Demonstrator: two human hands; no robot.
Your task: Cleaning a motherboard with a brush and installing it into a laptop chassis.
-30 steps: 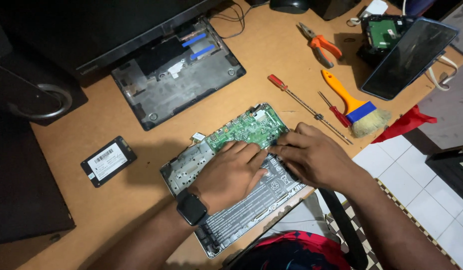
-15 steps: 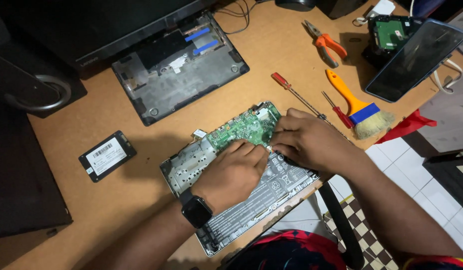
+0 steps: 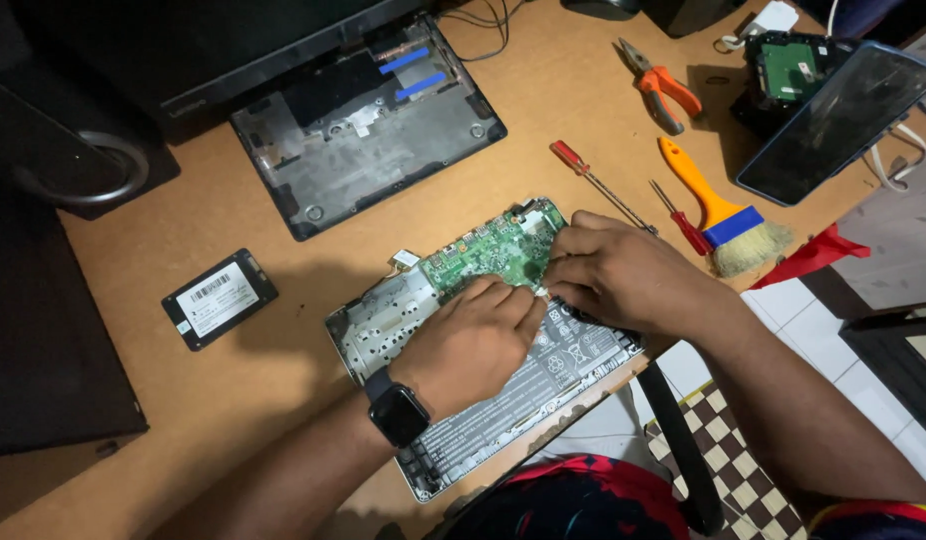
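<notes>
there, fingers (image 3: pixel 528 300) on flat green circuit board (image 3: pixel 488 250)

Brown wooden desk (image 3: pixel 233 400) stands over white tiled floor (image 3: pixel 883 340).

Head camera, steeply down, close over desk (image 3: pixel 233 240).

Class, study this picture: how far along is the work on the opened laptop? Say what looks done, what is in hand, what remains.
Done: the bottom cover lies off, apart from the laptop. In hand: the left hand and right hand meet at the green circuit board's edge. Left: the board and battery sit in place; the screwdriver lies unused.
</notes>
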